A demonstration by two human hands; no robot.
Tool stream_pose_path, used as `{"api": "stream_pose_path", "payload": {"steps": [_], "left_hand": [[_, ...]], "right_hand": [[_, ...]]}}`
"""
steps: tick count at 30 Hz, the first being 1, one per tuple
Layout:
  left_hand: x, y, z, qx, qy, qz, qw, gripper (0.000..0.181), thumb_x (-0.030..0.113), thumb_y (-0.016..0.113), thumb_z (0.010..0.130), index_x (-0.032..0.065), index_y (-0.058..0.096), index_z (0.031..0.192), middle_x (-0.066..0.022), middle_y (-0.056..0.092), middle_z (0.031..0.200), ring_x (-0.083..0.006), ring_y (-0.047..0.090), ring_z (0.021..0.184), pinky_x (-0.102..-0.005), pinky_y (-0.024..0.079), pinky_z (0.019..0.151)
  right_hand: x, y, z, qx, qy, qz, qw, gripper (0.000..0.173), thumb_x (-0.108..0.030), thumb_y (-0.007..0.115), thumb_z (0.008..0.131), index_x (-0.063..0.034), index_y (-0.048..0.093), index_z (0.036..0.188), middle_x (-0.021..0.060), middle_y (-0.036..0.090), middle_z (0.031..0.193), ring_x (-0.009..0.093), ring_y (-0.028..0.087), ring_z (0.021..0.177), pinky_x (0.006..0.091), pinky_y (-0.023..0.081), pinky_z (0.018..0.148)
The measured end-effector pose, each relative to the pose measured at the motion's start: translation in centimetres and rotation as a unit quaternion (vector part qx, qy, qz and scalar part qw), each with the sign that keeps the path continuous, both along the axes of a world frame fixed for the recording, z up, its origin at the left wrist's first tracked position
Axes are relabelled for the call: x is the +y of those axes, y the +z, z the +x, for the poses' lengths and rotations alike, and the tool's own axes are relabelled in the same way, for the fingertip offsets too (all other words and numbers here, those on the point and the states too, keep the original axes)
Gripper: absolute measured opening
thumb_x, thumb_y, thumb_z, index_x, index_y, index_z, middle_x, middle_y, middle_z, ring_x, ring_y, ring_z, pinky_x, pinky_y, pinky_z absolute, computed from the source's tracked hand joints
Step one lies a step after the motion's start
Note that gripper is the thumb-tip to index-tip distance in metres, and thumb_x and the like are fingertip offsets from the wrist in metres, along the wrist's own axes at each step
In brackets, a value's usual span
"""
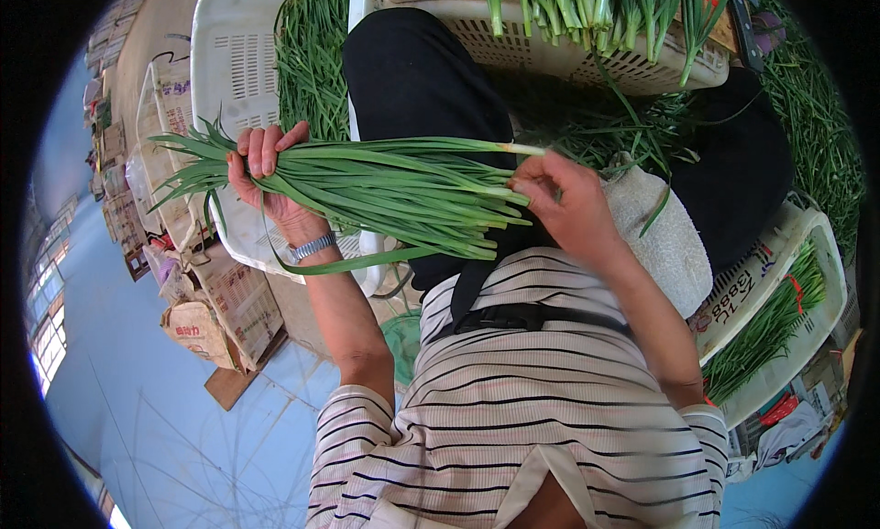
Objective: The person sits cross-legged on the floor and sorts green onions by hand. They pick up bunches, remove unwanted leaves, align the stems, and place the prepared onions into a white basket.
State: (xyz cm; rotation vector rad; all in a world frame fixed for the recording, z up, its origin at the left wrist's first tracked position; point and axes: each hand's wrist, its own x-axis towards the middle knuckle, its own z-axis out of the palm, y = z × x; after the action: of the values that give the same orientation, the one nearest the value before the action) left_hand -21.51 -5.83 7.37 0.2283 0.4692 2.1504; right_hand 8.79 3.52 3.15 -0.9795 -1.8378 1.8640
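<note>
A bunch of long green leafy stalks, seemingly garlic chives [385, 192], lies sideways across my lap. My left hand [275, 178], with a metal watch at the wrist, is closed around the bunch near its leaf tips. At the pale stem ends, my right hand [567, 199] pinches a whitish stem between thumb and fingers. One long leaf hangs in a loop below the bunch. More stalks with pale ends [598, 13] lie over the edge of a white plastic crate [536, 54] beyond my knees.
Another white crate [237, 68] at the left holds loose greens [313, 61]. A crate [811, 336] at the right contains chives tied with a red band. A whitish towel [660, 233] rests by my right thigh. Cardboard boxes [237, 309] stand on the blue floor at the left.
</note>
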Motion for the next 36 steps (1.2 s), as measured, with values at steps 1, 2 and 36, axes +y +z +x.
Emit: {"api": "stream_pose_path", "payload": {"steps": [1,2,36], "left_hand": [[-0.1,0.0,0.0,0.000,0.000,-0.001,1.000,0.021,0.010,0.057,0.083,0.0146,0.040,0.073,0.0064,0.039,0.059,-0.0067,0.042,0.056,-0.0272,0.037,0.073],[-0.2,0.0,0.0,0.001,0.000,-0.002,1.000,0.020,0.010,0.057,0.083,0.0145,0.040,0.073,0.0064,0.039,0.059,-0.0067,0.042,0.057,-0.0273,0.036,0.073],[-0.6,-0.1,-0.6,0.030,0.003,-0.027,0.999,0.022,0.010,0.057,0.083,0.0147,0.040,0.070,0.0059,0.039,0.057,-0.0074,0.041,0.055,-0.0277,0.036,0.071]], "right_hand": [[0.0,0.2,0.2,-0.002,0.012,0.034,0.999,0.008,-0.006,0.062,0.080,-0.0048,0.055,0.083,0.0091,0.056,0.075,0.020,0.056,0.065,0.0306,0.045,0.057],[-0.1,0.2,0.4,-0.003,0.024,0.068,0.997,0.009,-0.005,0.062,0.079,-0.0057,0.055,0.084,0.0109,0.056,0.075,0.023,0.057,0.066,0.0326,0.045,0.056],[3.9,0.8,-3.2,0.116,-0.065,0.239,0.962,0.006,-0.002,0.065,0.075,-0.0010,0.059,0.077,0.0065,0.055,0.075,0.021,0.055,0.071,0.0308,0.045,0.065]]}}
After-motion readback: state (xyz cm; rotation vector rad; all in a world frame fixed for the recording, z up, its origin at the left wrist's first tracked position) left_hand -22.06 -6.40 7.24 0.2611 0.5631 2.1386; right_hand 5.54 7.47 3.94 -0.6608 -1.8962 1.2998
